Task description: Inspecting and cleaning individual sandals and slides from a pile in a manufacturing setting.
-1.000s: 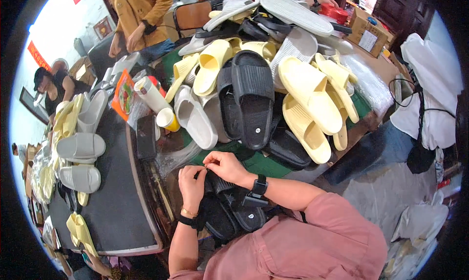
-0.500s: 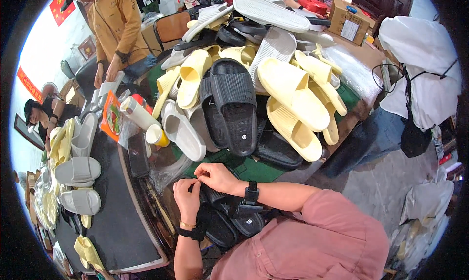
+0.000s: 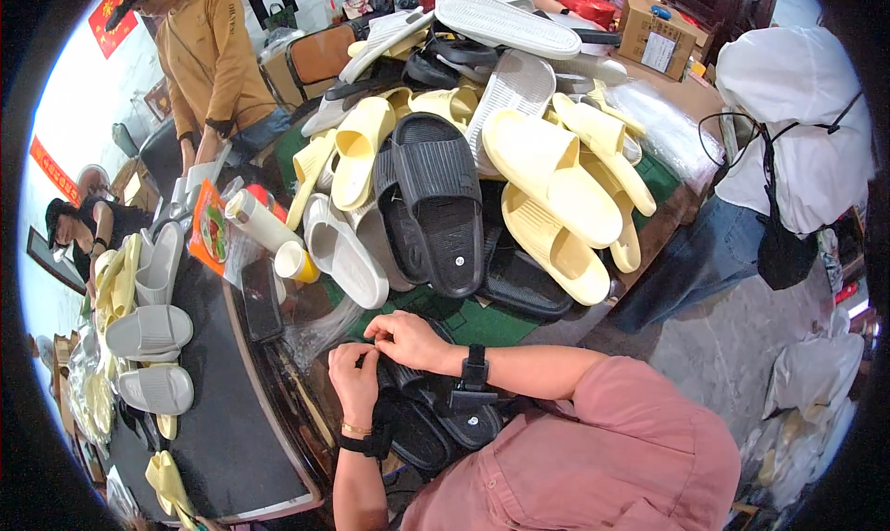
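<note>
My left hand (image 3: pixel 353 375) and my right hand (image 3: pixel 405 339) meet fingertip to fingertip, both closed in a pinch. What lies between the fingers is too small to make out. Just below them a pair of black slippers (image 3: pixel 468 422) rests close against me, partly covered by my right wrist and its strap. A bundle of thin clear plastic strands (image 3: pixel 326 335) lies left of my fingers. Beyond my hands, another black slipper pair (image 3: pixel 443 207) leans on a heap with cream slippers (image 3: pixel 553 172) and grey ones (image 3: pixel 345 253).
A white bottle (image 3: pixel 264 218), a yellow paper cup (image 3: pixel 295 261) and an orange packet (image 3: pixel 211 230) stand left of the heap. More slippers (image 3: pixel 148 332) line the dark left table. A cardboard box (image 3: pixel 654 36) sits far right. Other people work around the tables.
My hands keep almost the same pinched pose. The view has shifted slightly. At the back left, the person in the mustard top has moved their hands a little over the grey slippers.
</note>
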Motion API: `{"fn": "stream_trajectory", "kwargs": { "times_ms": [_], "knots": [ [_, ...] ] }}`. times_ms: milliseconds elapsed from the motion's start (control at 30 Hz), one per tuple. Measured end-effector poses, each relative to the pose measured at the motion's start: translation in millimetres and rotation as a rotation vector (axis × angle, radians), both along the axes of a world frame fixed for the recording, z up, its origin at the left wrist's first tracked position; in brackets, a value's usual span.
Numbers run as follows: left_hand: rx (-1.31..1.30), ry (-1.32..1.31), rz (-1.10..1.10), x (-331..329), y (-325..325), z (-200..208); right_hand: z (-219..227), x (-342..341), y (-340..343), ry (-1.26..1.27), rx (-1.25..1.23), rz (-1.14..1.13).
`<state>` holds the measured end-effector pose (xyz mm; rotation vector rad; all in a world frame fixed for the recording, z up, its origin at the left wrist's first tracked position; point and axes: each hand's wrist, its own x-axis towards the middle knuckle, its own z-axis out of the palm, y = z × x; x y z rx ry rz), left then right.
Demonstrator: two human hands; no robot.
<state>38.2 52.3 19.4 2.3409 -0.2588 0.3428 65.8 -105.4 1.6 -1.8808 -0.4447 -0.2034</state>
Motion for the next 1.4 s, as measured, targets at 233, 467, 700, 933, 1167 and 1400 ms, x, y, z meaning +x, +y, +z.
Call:
{"fn": "stream_trajectory", "kwargs": {
  "times_ms": [233,467,700,933,1167,1400],
  "knots": [
    [0.012,-0.009,0.012,0.4,0.5,-1.9,0.0,1.4,1.2,0.059,-0.005,-0.001],
    [0.039,0.000,0.021,-0.2,0.1,-1.3,-1.2,3.8,-0.1,0.193,-0.001,0.057],
    [-0.023,-0.027,0.056,0.3,1.2,-2.9,4.6,3.0,-4.7,0.231,0.206,-0.023],
    [-0.319,0.084,0.228,5.1,12.7,-15.9,60.7,-19.3,-35.1,0.083,0.573,-0.064],
    [-0.255,0.186,0.251,6.2,12.5,-18.1,132.8,-52.3,-92.6,-0.223,0.827,-0.047],
    [-0.247,0.095,0.208,6.6,10.5,-21.7,149.9,-87.4,-117.8,0.335,-0.033,0.306]
  ]
}}
